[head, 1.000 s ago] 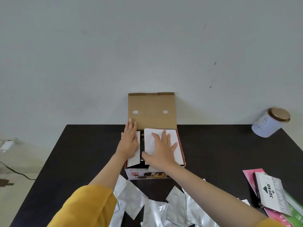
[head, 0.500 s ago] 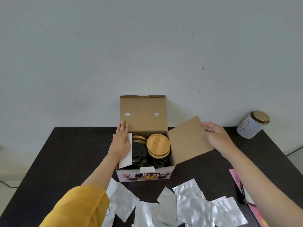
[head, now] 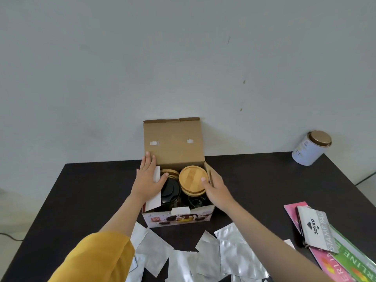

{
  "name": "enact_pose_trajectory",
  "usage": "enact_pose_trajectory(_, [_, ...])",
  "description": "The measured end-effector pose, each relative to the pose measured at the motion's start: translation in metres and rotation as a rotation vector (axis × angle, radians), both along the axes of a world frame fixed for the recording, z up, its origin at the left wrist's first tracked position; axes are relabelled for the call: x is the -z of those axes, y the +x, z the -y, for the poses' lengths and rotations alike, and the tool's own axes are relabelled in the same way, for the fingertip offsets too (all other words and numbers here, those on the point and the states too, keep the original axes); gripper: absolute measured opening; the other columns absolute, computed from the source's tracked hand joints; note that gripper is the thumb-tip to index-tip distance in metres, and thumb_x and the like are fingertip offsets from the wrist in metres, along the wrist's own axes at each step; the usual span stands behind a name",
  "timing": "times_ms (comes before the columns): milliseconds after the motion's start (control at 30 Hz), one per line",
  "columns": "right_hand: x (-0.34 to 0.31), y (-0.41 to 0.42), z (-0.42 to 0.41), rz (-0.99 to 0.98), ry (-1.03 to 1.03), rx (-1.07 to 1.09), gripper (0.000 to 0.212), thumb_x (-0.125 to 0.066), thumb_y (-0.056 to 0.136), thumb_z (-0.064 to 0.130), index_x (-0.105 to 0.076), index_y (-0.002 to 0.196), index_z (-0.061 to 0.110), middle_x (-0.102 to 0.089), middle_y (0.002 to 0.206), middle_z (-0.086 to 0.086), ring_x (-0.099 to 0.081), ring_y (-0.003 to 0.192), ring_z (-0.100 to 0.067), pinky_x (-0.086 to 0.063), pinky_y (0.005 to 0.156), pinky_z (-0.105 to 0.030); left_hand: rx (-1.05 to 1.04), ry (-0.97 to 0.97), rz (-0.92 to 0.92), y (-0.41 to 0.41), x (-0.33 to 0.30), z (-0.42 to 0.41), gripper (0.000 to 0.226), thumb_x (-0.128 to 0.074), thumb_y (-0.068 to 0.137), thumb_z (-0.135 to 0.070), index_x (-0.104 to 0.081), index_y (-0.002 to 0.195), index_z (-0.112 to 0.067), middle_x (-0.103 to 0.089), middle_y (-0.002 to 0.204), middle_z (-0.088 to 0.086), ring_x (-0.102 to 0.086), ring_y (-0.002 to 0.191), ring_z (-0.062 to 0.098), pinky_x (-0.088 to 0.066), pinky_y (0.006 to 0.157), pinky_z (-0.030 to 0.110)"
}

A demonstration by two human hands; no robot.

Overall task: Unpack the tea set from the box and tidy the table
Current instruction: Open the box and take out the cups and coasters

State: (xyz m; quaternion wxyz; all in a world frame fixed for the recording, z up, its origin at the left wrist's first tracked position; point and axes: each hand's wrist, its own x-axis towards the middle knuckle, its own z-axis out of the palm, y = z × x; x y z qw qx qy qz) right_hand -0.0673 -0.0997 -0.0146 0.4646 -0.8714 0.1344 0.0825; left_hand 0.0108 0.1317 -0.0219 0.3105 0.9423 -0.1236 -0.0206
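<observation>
The box point(head: 179, 217) sits mid-surface with its lid up at 12 o'clock and the tea set inside. The left hand point(head: 148, 180) lies flat, fingers spread, pinning the left flap point(head: 155, 192). The right hand point(head: 216, 187) reaches in from 3 o'clock, thumb on the wooden lid point(head: 193, 178), fingers open, nothing gripped. Lifted by one edge, the lid could slip and knock the black pot point(head: 171, 190) at its 9 o'clock.

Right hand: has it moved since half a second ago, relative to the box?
Yes. The right hand has come back left from the box's right flap, which it held out beside the box, and now touches the round wooden lid inside.
</observation>
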Motion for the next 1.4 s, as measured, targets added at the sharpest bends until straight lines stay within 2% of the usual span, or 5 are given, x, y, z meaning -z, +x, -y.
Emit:
enact_pose_trajectory(400, [0.009,0.000,-0.022,0.116,-0.207,0.046,0.071,-0.035,0.098,0.055,0.003,0.154,0.032,-0.019,0.159,-0.003,-0.011,0.149,-0.023,-0.035,0.108,-0.044,-0.010,-0.032,-0.036,-0.002,-0.009,0.000,0.067,-0.044,0.097,-0.035,-0.010,0.151,-0.013,0.010,0.159,-0.002,0.010,0.145,0.015,-0.003,0.115,0.050])
enact_pose_trajectory(633, [0.010,-0.002,-0.022,0.148,-0.187,0.055,0.070,-0.035,0.097,0.055,-0.001,0.154,0.032,-0.023,0.158,-0.003,-0.018,0.147,-0.022,-0.036,0.107,-0.041,-0.002,-0.157,0.064,-0.011,-0.043,-0.023,0.052,-0.049,0.094,-0.010,-0.036,0.144,-0.020,-0.024,0.152,-0.013,-0.013,0.145,0.012,-0.022,0.116,0.052])
enact_pose_trajectory(767, [0.011,-0.002,-0.020,0.158,-0.181,0.049,0.070,-0.035,0.098,0.054,-0.002,0.155,0.030,-0.022,0.158,-0.003,-0.017,0.147,-0.022,-0.035,0.108,-0.042,0.016,0.050,0.024,-0.021,-0.058,-0.046,0.048,-0.039,0.094,-0.002,-0.045,0.138,-0.021,-0.041,0.146,-0.007,-0.022,0.143,0.016,-0.002,0.117,0.054])
enact_pose_trajectory(933, [0.008,-0.007,-0.021,0.190,-0.286,0.027,0.071,-0.036,0.096,0.055,-0.007,0.153,0.025,-0.019,0.159,-0.008,-0.012,0.148,-0.029,-0.030,0.111,-0.046,-0.049,0.362,-0.058,-0.031,-0.056,-0.044,0.045,-0.032,0.099,-0.026,-0.032,0.144,-0.016,-0.035,0.151,0.002,-0.020,0.144,0.018,0.008,0.111,0.060])
enact_pose_trajectory(1400, [-0.027,0.023,-0.016,0.093,-0.622,-0.374,0.112,-0.069,0.070,0.067,-0.011,0.153,0.017,-0.025,0.156,-0.008,-0.011,0.146,-0.031,-0.007,0.117,-0.057,-0.321,0.380,-0.033,-0.052,-0.009,0.028,0.093,-0.025,0.090,-0.065,-0.001,0.146,0.006,-0.009,0.152,0.031,-0.016,0.142,0.040,-0.025,0.112,0.051])
